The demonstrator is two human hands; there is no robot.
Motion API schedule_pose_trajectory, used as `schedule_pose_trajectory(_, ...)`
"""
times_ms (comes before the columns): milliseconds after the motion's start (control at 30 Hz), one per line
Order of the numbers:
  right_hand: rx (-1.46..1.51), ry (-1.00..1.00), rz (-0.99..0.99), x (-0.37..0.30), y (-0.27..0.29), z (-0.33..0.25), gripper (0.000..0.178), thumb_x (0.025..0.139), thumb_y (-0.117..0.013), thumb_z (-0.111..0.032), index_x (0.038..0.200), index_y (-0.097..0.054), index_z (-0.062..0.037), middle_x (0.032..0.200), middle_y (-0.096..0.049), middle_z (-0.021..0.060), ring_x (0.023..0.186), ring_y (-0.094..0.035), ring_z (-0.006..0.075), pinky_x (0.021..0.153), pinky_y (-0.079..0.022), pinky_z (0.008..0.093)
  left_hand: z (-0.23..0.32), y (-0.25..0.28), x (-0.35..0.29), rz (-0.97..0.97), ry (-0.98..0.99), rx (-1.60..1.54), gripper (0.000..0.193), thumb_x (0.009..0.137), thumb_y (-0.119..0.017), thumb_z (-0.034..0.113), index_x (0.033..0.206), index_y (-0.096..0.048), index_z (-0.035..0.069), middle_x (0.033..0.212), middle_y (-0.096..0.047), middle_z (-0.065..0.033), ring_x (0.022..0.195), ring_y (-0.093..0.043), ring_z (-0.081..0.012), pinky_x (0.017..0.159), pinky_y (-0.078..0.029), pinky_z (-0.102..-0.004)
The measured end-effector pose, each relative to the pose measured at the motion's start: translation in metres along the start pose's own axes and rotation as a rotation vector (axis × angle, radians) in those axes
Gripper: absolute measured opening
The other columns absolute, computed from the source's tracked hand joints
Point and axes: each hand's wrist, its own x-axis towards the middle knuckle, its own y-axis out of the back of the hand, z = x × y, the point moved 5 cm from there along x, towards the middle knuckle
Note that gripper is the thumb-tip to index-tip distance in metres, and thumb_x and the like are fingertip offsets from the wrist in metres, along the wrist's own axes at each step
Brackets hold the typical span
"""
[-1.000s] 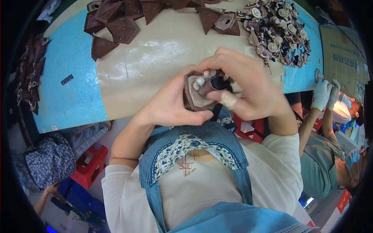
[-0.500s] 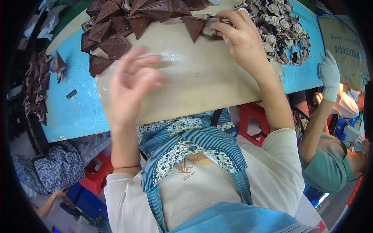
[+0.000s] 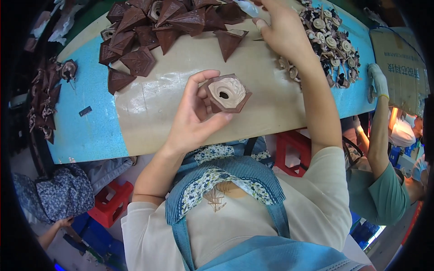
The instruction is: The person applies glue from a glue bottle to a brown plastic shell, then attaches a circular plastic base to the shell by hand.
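Over the middle of the table, my left hand [image 3: 194,108] is closed round a brown faceted, hollow piece [image 3: 243,100]. Its opening is turned up, showing a beige swirled inside with a dark hole. At the far edge, my right hand [image 3: 285,31] has thumb and fingers on either side of a whitish translucent bottle [image 3: 247,8], partly cut off by the frame. A single brown pointed piece [image 3: 229,43] lies just left of my right forearm. Beyond my left hand is a heap of similar brown pieces [image 3: 181,18].
Small beige and dark figures [image 3: 331,43] are piled to the right. More brown pieces with figures [image 3: 44,99] stand at the left edge, near a small dark strip [image 3: 85,111]. A co-worker's gloved hand [image 3: 377,81] is at the table's right end, by a cardboard box [image 3: 400,58].
My left hand has come right and now holds a brown hollow piece upturned. My right hand has left the brown pieces and moved up to the bottle. The co-worker's gloved hand has lowered.
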Motion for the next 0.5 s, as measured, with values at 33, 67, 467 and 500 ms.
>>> schedule_pose_trajectory(33, -0.069, -0.026, -0.065, 0.013, 0.001, -0.004, 0.037, 0.070, -0.054, 0.004, 0.106, -0.057, 0.0031, 0.105, -0.060, 0.0239, 0.098, -0.058, 0.0371, 0.085, -0.047, 0.0407, 0.002, 0.001, -0.002, 0.005, -0.005, 0.004, 0.074, 0.074, -0.070, -0.003, 0.133, -0.026, 0.003, 0.115, -0.051, -0.0103, 0.106, -0.053, -0.0178, 0.092, -0.043, -0.0308)
schedule_pose_trajectory(67, -0.065, -0.020, -0.064, 0.019, -0.006, 0.001, 0.037, 0.070, -0.054, 0.004, 0.106, -0.057, 0.0031, 0.105, -0.060, 0.0239, 0.098, -0.058, 0.0371, 0.085, -0.047, 0.0407, 0.005, 0.001, -0.003, 0.000, -0.036, -0.032, 0.078, 0.073, -0.072, 0.000, 0.135, -0.024, 0.002, 0.117, -0.049, -0.0105, 0.108, -0.052, -0.0185, 0.094, -0.042, -0.0315)
schedule_pose_trajectory(467, 0.549, -0.212, -0.082, -0.028, 0.017, -0.008, 0.023, 0.084, -0.057, -0.007, 0.106, -0.060, -0.0002, 0.091, -0.063, 0.0146, 0.084, -0.063, 0.0262, 0.076, -0.048, 0.0317, 0.020, 0.017, -0.016, 0.072, -0.102, 0.127, 0.081, 0.067, -0.078, 0.005, 0.131, -0.029, 0.001, 0.116, -0.047, -0.0091, 0.110, -0.049, -0.0168, 0.096, -0.041, -0.0314)
schedule_pose_trajectory(500, 0.548, -0.209, -0.083, -0.037, 0.023, -0.017, 0.023, 0.084, -0.057, -0.007, 0.106, -0.060, -0.0002, 0.091, -0.063, 0.0146, 0.084, -0.063, 0.0262, 0.076, -0.048, 0.0317, 0.020, 0.017, -0.015, 0.072, -0.143, 0.152, 0.077, 0.067, -0.078, 0.004, 0.128, -0.031, 0.001, 0.115, -0.048, -0.0089, 0.108, -0.050, -0.0163, 0.095, -0.042, -0.0311)
